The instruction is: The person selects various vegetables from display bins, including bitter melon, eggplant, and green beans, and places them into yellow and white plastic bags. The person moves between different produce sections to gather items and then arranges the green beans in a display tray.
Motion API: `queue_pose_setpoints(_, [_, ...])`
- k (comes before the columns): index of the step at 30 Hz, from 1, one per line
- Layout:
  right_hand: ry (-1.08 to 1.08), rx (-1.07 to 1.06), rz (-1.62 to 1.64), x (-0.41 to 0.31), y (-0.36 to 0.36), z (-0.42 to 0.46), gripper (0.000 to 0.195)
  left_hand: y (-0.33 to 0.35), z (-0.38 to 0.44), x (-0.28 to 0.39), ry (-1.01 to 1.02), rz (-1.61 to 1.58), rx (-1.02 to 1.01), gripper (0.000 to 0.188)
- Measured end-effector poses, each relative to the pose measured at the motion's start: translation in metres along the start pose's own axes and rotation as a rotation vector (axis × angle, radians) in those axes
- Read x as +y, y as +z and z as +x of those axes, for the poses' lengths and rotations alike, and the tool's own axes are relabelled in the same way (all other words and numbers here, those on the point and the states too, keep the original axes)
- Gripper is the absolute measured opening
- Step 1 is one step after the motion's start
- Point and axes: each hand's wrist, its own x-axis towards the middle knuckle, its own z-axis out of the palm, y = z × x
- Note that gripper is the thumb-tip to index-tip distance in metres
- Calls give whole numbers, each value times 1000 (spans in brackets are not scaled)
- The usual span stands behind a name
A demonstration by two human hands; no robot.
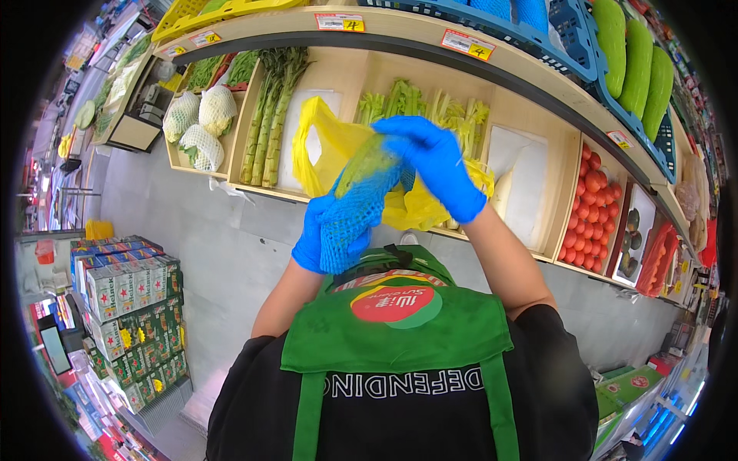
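My left hand (328, 230), in a blue glove, grips the lower part of a long green gourd (362, 167). A blue foam net sleeve (351, 222) covers that lower part, while green skin shows on the upper side. My right hand (435, 161), also gloved in blue, curls its fingers over the gourd's upper end and is partly blurred. More blue netting shows beneath the right fingers. Behind both hands spreads a yellow plastic bag (328, 147) with a looped handle; what supports it is hidden. The gourd is tilted above the front edge of a wooden produce bin.
Ahead, bins hold celery (403, 99), celtuce stalks (271, 127), netted cauliflowers (202, 124) and tomatoes (591, 210). An overhanging shelf (403, 31) carries a blue crate (568, 49) and large green gourds (637, 69). Stacked Heineken cartons (135, 311) stand on the left.
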Motion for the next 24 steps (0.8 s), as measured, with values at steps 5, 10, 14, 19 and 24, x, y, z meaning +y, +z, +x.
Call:
queue_pose_setpoints(5, [349,149,652,41,-33,10,38,13,16,-8,149,-1035,-135,98])
queue_pose_setpoints(10, [291,-195,980,32,-10,-23,61,4,11,-8,122,-718,-94,103])
queue_pose_setpoints(14, [307,-75,1057,29,-1,-20,62,-6,18,10,-131,-357,-178,71])
queue_pose_setpoints(19, [240,-136,520,1,-7,-10,53,5,43,30,3,-200,-4,63])
queue_pose_setpoints(24, [248,-34,717,9,-6,10,51,8,63,54,95,-393,20,47])
